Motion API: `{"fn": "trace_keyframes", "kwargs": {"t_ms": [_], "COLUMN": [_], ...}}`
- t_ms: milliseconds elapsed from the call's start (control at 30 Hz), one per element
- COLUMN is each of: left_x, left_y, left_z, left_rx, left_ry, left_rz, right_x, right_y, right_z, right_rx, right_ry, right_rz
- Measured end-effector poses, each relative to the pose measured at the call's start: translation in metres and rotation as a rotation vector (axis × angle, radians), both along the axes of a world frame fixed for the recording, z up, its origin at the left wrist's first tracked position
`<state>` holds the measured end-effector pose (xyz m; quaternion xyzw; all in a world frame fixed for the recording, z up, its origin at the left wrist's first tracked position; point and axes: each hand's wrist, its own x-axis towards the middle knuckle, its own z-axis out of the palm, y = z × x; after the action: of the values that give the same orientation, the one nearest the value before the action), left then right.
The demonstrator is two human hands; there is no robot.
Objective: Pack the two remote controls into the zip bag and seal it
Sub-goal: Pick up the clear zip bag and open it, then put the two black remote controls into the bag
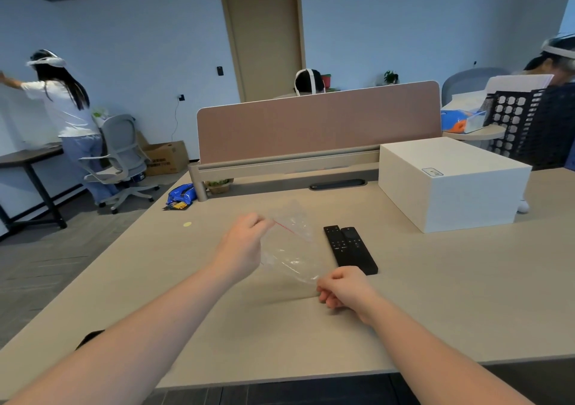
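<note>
A clear zip bag (291, 249) with a red seal line hangs above the beige table (435, 280), stretched between both hands. My left hand (244, 243) pinches its top edge by the red line. My right hand (343, 289) grips the bag's lower corner, fingers curled. Two black remote controls (350, 249) lie side by side on the table, just right of the bag and just beyond my right hand. The bag looks empty.
A white box (451, 183) stands at the right rear of the table. A brown divider panel (317, 121) runs along the far edge. A small yellow dot (187, 224) lies left of the bag. Other people work at neighbouring desks.
</note>
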<state>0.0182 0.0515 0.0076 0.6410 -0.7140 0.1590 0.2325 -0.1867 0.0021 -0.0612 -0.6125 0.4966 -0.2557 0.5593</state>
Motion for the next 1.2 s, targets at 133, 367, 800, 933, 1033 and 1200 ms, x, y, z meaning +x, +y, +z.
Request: {"fn": "trace_keyframes", "kwargs": {"t_ms": [133, 367, 800, 933, 1033, 1200], "left_x": [0.004, -0.004, -0.004, 0.0, 0.003, 0.005], "left_y": [0.008, 0.011, 0.019, 0.014, 0.012, 0.007], "left_z": [-0.006, -0.021, -0.035, -0.038, -0.037, -0.035], "left_rx": [0.011, 0.253, 0.213, 0.313, 0.358, 0.394], "left_ry": [-0.095, 0.033, 0.161, 0.136, 0.114, 0.105], "left_rz": [-0.117, -0.078, 0.026, 0.084, 0.143, 0.231], "right_x": [-0.007, -0.017, 0.003, 0.002, -0.001, -0.006], "right_y": [0.003, 0.001, -0.01, -0.02, -0.022, -0.021], "right_z": [-0.008, -0.021, -0.006, -0.002, 0.005, 0.025], "right_rx": [-0.136, -0.541, -0.445, -0.321, -0.275, -0.274], "right_ry": [-0.084, 0.377, 0.668, 0.609, 0.57, 0.325], "right_rz": [-0.17, -0.294, -0.302, -0.3, -0.301, -0.418]}}
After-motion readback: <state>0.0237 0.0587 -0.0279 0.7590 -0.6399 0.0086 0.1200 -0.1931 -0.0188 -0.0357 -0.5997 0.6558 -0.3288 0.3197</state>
